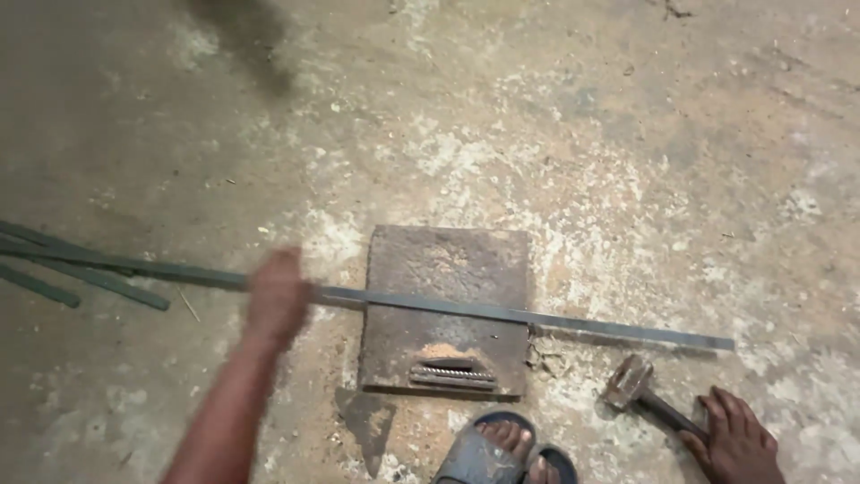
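Rusted hammer with dark handle [640, 394] lies on the floor nearest, the right hand [736, 441] resting on its handle, fingers pressed together over it. Left hand [276, 296], blurred, fingers closed around the long flat grey steel strip [502, 312]. Strip lies across the rusty square steel plate [445, 305]: positioning step, judged; striking calls for a lifted hammer. Spare dark strips [72, 269] beyond.

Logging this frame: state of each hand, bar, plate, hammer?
left hand: blurred, closed on the flat bar
flat bar: lying across the plate, right end on the floor
steel plate: flat on the floor, rusty
hammer: head on the floor
right hand: on the hammer handle
spare strips: loose on the floor
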